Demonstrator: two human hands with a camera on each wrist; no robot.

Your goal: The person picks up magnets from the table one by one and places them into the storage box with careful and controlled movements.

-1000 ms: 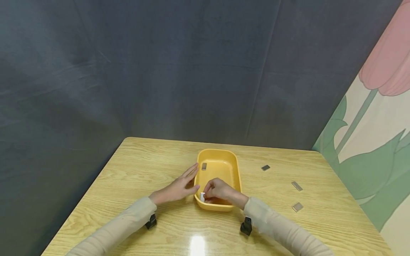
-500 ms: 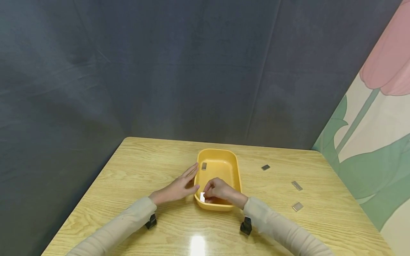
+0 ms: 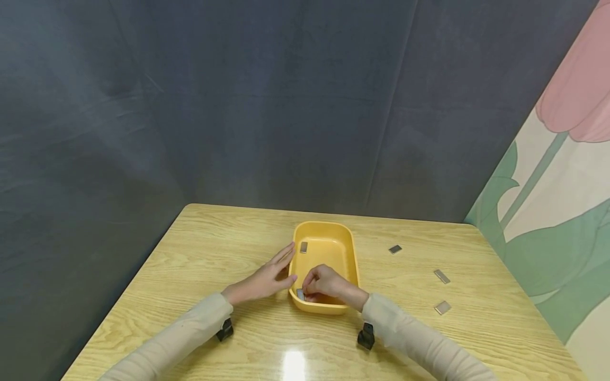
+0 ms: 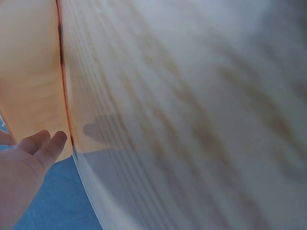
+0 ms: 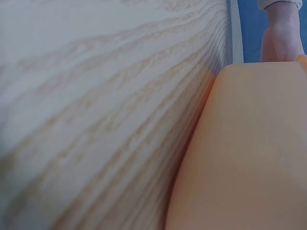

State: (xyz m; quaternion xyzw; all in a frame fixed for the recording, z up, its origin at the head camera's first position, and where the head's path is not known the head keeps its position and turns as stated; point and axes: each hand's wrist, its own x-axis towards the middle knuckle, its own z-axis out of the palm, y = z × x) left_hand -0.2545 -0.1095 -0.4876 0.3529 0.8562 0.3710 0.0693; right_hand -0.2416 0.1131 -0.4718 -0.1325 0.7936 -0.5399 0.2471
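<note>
A yellow plastic tray [image 3: 333,255] stands near the middle of the table. My left hand [image 3: 262,282] rests against its left side, fingers spread and fairly straight; in the left wrist view, fingertips of the left hand [image 4: 36,153] touch the tray's outer wall [image 4: 33,81]. Inside the near end, my right hand [image 3: 325,281] pinches a small flat silver rectangular piece [image 3: 300,294] at the near left corner, its fingertips partly hidden. Another flat grey piece [image 3: 303,247] lies inside at the far left. The right wrist view shows mostly the tray's outer wall [image 5: 244,153].
On the wood-grain table [image 3: 229,233], right of the tray, lie a dark piece [image 3: 395,249], a narrow silver piece [image 3: 441,276] and a squarer silver piece [image 3: 442,307]. A dark curtain [image 3: 286,106] hangs behind. Black wrist devices [image 3: 366,336] sit under both forearms.
The silver piece at my right fingertips has tilted slightly; its bright white glare has turned grey and its top edge sits a little lower. Both hands keep their places.
</note>
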